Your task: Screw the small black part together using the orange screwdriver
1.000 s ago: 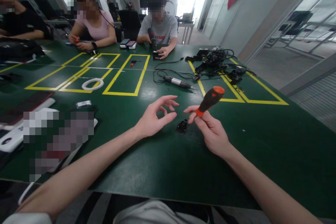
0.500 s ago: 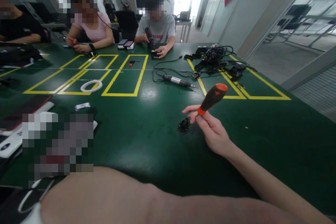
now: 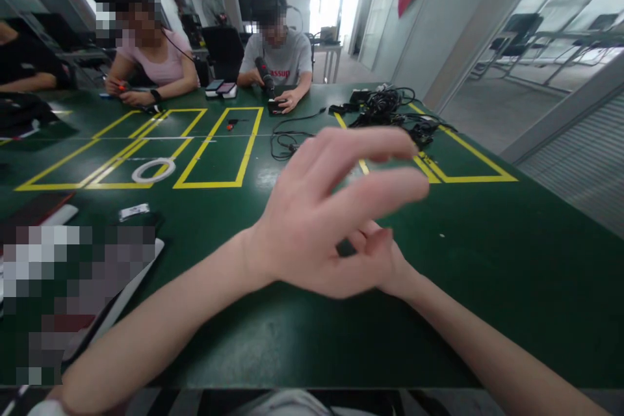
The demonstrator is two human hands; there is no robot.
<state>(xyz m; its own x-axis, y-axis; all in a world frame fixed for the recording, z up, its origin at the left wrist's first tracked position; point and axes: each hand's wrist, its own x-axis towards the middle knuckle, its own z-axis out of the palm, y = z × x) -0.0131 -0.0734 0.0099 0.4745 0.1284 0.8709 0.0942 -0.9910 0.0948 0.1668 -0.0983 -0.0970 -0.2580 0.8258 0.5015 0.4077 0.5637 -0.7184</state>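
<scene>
My left hand [image 3: 312, 227] is raised in front of the camera over the green table [image 3: 234, 338]. Its fingers stretch to the right and stand apart, with nothing seen between them. Right behind it is my right hand [image 3: 397, 270], mostly covered, so its fingers barely show. Whether the right hand still holds the orange-and-black screwdriver seen earlier cannot be made out. Also out of sight behind the left hand are the small black round part and the pen-shaped electric screwdriver.
White tape roll [image 3: 153, 171] lies among yellow tape outlines [image 3: 209, 185]. Tangled black cables [image 3: 385, 107] lie at the far right. Phones and a white-edged device [image 3: 139, 279] sit at left. Across the table a co-worker [image 3: 275, 52] holds a black tool; another person [image 3: 151, 65] sits beside.
My left hand has risen from the near edge of the table to in front of my right hand, covering the screwdriver and the black part. The view has shifted slightly to the right.
</scene>
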